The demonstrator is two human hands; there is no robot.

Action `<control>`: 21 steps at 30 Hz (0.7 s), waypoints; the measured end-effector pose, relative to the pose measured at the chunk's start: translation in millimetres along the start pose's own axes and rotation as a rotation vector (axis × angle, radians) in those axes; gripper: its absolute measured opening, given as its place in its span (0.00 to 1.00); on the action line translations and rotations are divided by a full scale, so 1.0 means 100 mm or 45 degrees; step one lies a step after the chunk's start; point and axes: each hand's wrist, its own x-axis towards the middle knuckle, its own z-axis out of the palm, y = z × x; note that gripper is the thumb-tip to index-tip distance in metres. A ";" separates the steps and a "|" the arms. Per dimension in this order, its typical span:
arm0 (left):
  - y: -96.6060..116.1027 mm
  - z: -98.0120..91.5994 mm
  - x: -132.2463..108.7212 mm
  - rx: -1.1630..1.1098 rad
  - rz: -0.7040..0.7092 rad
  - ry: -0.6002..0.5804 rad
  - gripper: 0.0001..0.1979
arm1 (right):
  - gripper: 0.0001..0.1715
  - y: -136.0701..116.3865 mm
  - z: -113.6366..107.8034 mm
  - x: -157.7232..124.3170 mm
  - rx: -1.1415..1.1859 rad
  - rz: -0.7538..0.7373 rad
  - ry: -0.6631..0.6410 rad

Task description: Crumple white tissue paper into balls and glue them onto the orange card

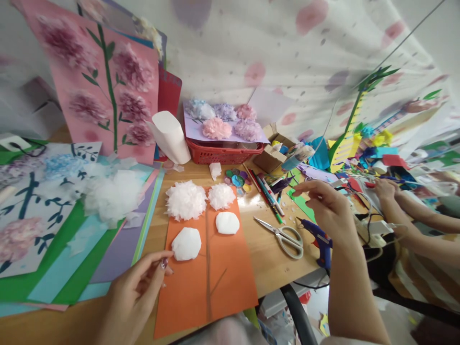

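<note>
An orange card sheet (212, 278) lies on the wooden table in front of me. On it sit two fluffy white tissue flowers (186, 200) and two flat white tissue pads (186, 243). My left hand (138, 292) rests at the sheet's left edge, fingers pinched together just beside the nearer pad. My right hand (328, 206) hovers over the table to the right, fingers curled and apart, nothing in them. Under it lie a blue glue gun (319, 239) and white-handled scissors (283, 235).
Stacked coloured sheets and flower pictures (53, 225) fill the left. A pink flower board (104, 81), a white paper roll (170, 136) and a red basket (223, 153) stand behind. Pens (268, 191) and paper scraps lie right of centre. Another person's arms (406, 211) work at far right.
</note>
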 end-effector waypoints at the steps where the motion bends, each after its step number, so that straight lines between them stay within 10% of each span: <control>1: 0.01 0.01 0.00 0.000 0.015 -0.001 0.16 | 0.11 0.02 0.02 -0.02 0.028 -0.007 0.027; 6: 0.01 0.10 -0.01 -0.005 0.083 -0.060 0.15 | 0.13 0.03 0.10 -0.11 -0.031 -0.032 0.213; 13: -0.04 0.15 0.00 0.113 0.130 -0.116 0.17 | 0.32 -0.02 0.08 -0.19 -0.177 0.268 -0.234; 21: 1.10 0.77 0.27 0.144 0.347 -0.461 0.27 | 0.36 -0.18 0.07 -0.35 0.249 0.318 -0.395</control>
